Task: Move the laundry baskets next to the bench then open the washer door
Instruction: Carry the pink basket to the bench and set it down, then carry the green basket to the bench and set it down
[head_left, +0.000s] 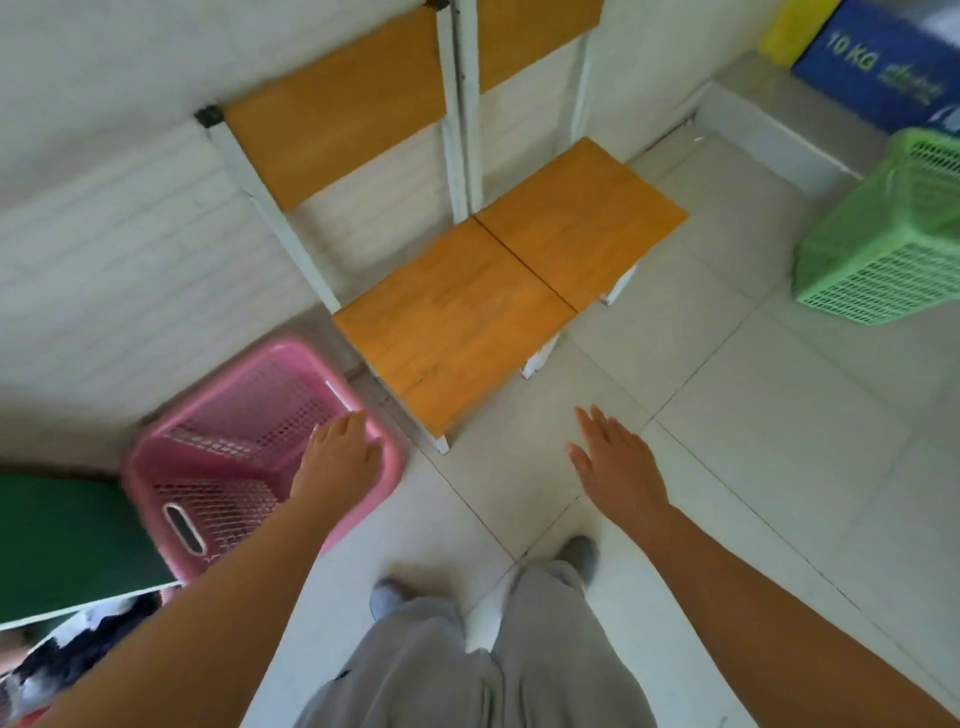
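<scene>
A pink laundry basket (228, 452) stands on the tiled floor at the left end of the wooden bench (498, 291), close to the wall. My left hand (340, 454) rests over the basket's near right rim, fingers bent down on it. My right hand (615, 465) hovers flat and spread above the floor in front of the bench, holding nothing. A green laundry basket (883, 249) stands on the floor at the far right, apart from the bench. No washer door is identifiable in view.
A white brick wall runs behind the bench. A blue and yellow panel (878, 62) marked 10 KG sits on a raised step at the top right. A dark green surface (67, 540) lies at the left edge. My feet stand on the floor tiles below.
</scene>
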